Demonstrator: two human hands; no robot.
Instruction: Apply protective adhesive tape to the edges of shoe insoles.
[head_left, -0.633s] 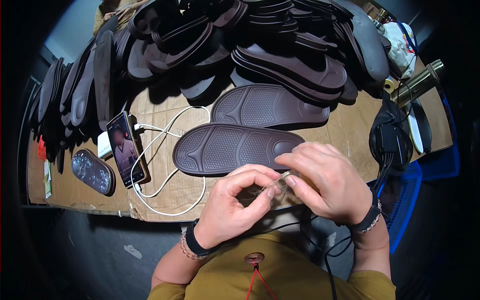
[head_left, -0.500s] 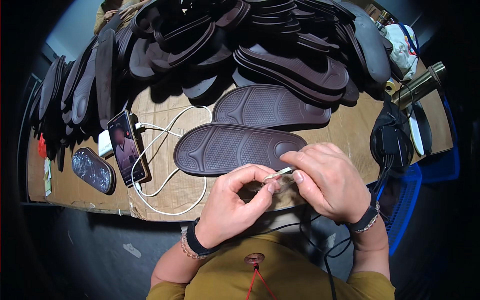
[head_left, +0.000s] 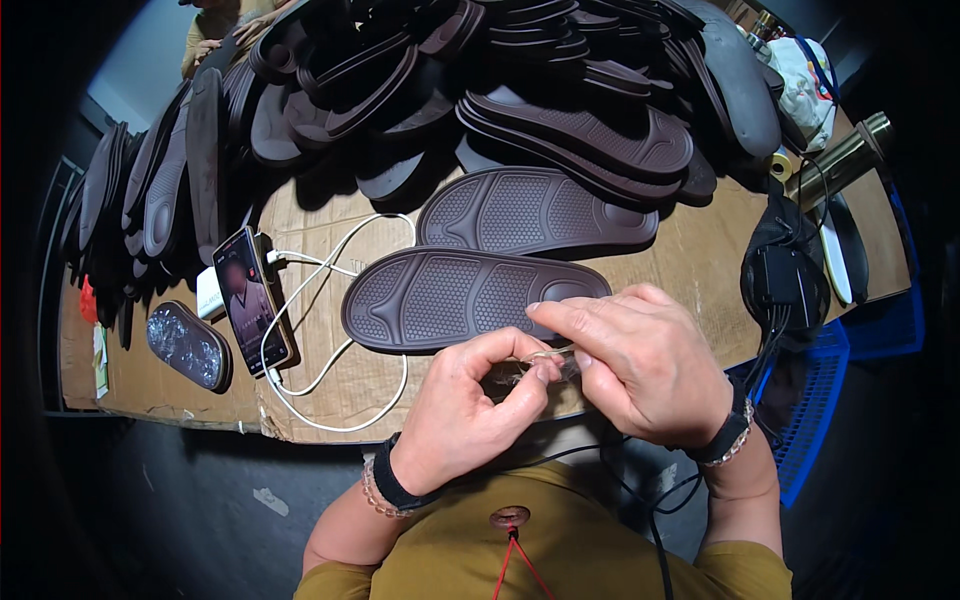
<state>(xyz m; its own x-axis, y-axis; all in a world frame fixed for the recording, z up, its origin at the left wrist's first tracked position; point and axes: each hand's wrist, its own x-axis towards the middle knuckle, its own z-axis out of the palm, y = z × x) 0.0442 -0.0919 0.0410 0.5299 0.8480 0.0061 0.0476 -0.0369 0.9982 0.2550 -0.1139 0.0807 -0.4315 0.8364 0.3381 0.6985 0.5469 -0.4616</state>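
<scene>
My left hand (head_left: pixel 470 400) is closed in a pinch on a small piece of clear plastic film (head_left: pixel 562 366) above the table's near edge. At the film's other end, my right hand (head_left: pixel 655 365) also pinches it, with the index finger stretched over the heel of a sole. That dark brown shoe sole (head_left: pixel 450 300) lies patterned side up just beyond both hands. A second brown sole (head_left: pixel 540 210) rests behind it, partly covered. The fingers hide much of the film, so its exact shape cannot be made out.
Piles of dark soles (head_left: pixel 590 150) fill the far side of the cardboard-covered table (head_left: pixel 700 260). At left are a propped phone (head_left: pixel 250 300), a white cable (head_left: pixel 330 428) and a film-covered oval pad (head_left: pixel 187 345). A metal flask (head_left: pixel 845 160) and black pouch (head_left: pixel 785 270) lie right. Another person (head_left: pixel 205 40) is beyond.
My right hand has shifted slightly left and its index finger has stretched out over the sole. The pale strip at the fingertips now shows as crinkled, thinner film. My left hand keeps its pinch.
</scene>
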